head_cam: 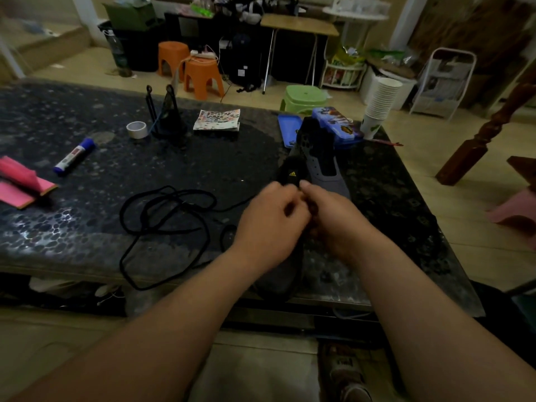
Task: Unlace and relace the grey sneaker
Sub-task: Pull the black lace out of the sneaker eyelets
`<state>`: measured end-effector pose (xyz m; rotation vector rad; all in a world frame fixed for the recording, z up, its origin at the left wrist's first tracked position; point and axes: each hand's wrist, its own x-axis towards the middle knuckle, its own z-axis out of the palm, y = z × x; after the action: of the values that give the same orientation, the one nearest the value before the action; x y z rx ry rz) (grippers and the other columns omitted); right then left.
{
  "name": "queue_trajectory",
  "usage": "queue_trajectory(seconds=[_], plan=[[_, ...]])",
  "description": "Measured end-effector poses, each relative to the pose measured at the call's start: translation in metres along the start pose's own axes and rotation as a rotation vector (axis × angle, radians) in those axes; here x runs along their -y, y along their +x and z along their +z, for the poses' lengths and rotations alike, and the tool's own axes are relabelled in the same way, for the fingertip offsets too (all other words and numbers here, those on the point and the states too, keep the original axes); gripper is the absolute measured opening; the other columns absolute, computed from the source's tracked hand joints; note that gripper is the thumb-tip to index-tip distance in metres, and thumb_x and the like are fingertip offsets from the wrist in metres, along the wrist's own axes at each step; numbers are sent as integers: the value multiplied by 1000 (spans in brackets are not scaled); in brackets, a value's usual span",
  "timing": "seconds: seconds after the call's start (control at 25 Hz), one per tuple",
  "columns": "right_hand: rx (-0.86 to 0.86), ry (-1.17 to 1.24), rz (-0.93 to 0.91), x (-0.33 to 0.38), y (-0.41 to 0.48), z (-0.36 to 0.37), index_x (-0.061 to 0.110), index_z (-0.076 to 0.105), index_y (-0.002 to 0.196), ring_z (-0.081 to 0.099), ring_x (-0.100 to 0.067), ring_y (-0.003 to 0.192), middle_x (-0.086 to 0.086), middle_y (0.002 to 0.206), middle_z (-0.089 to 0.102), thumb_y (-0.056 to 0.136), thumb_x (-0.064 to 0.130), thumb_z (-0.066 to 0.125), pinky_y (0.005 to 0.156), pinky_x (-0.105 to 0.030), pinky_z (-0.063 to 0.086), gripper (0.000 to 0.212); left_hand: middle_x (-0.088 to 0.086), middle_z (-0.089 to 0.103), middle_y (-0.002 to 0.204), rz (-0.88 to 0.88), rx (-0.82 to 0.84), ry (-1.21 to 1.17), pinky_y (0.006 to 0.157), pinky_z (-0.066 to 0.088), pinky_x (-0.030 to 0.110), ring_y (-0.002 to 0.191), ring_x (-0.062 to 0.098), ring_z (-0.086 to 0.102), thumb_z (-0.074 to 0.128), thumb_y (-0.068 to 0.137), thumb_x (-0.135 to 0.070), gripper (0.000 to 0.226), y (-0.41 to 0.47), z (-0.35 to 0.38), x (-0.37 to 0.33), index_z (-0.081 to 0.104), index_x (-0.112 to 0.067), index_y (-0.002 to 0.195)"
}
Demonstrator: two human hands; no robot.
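Note:
The grey sneaker (327,172) lies on the dark speckled table (87,175), toe toward me, its black tongue (291,173) with a yellow logo folded up. The upper eyelets hold no lace. A long black lace (171,210) sprawls in loops to the left of the shoe, one strand running toward my hands. My left hand (272,224) and my right hand (333,216) meet over the shoe's middle, fingers curled. The left pinches the lace. The right grips the shoe's eyelet edge. The fingertips and lower eyelets are hidden.
A blue-capped marker (74,155), a tape roll (137,130), a black stand (166,114) and pink cloth (20,181) lie to the left. Behind the shoe are a blue pencil case (338,124) and stacked paper cups (380,103). Part of the lace hangs over the table's front edge (72,271).

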<state>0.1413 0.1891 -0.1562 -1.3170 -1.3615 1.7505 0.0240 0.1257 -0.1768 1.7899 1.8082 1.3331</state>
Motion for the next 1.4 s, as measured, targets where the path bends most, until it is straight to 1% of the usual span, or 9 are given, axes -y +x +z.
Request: queue_trajectory(seconds=[0.16, 0.28, 0.44, 0.52, 0.72, 0.92, 1.08, 1.2, 1.4], plan=[[41, -69, -19, 1, 7, -5, 4, 72, 84, 66, -20, 67, -10, 73, 69, 98, 14, 64, 61, -30, 52, 19, -3, 53, 80, 131, 317, 17, 64, 46, 41, 74, 15, 52, 58, 92, -32, 23, -21, 4, -2, 52, -24, 72], [30, -232, -115, 3, 1, -14, 11, 68, 71, 55, -25, 66, -13, 71, 60, 90, 12, 60, 61, -35, 43, 20, 10, 66, 82, -298, 210, -300, 73, 53, 50, 74, 24, 60, 47, 95, -43, 37, -5, 2, 5, 64, -14, 81], [322, -309, -187, 13, -23, -31, 13, 59, 68, 46, -14, 70, -3, 71, 51, 84, 15, 57, 64, -28, 39, 16, 6, 65, 72, -675, 114, -538, 59, 47, 31, 63, 17, 56, 55, 104, -44, 44, 16, 7, 7, 72, -5, 95], [422, -431, -140, 14, -30, -36, 11, 64, 75, 48, -15, 73, -3, 75, 56, 90, 17, 57, 66, -27, 39, 18, -2, 58, 62, -652, 67, -503, 58, 42, 29, 60, 15, 52, 62, 101, -33, 30, 18, 8, 9, 71, -7, 87], [43, -313, 25, 14, -11, -21, 14, 72, 84, 60, -9, 59, 0, 70, 68, 103, 44, 56, 52, -22, 43, 39, -8, 53, 62, -103, 253, -252, 60, 43, 36, 61, 9, 48, 61, 87, -33, 25, -3, 11, -1, 54, -18, 68], [52, -379, -67, 4, -1, -14, 9, 74, 80, 62, -12, 55, -5, 63, 68, 98, 20, 68, 47, -19, 46, 22, -9, 57, 70, 177, 427, 100, 60, 45, 34, 66, 8, 53, 56, 97, -40, 30, -15, 6, 6, 52, -33, 68], [-176, -516, -149, 0, 7, -13, 11, 73, 84, 66, -18, 65, -8, 75, 74, 98, 21, 64, 57, -29, 51, 19, -3, 52, 89, -115, 0, 59, 68, 41, 37, 79, 17, 52, 55, 96, -30, 16, -4, 12, 18, 51, -21, 83], [-350, -583, -273, -2, 6, -8, 12, 65, 77, 66, -20, 65, -5, 72, 71, 94, 25, 62, 60, -38, 51, 22, 0, 56, 92, -415, -1, 63, 62, 36, 30, 81, 18, 57, 64, 96, -33, 20, 4, 9, 36, 49, -20, 91], [-62, -251, -427, 24, -13, -1, 14, 76, 86, 66, -7, 71, 4, 74, 73, 94, 16, 70, 67, -27, 53, 10, -7, 62, 83, -155, 210, -145, 65, 46, 34, 73, 11, 58, 60, 84, -27, 25, 4, -11, 10, 57, -30, 109]])
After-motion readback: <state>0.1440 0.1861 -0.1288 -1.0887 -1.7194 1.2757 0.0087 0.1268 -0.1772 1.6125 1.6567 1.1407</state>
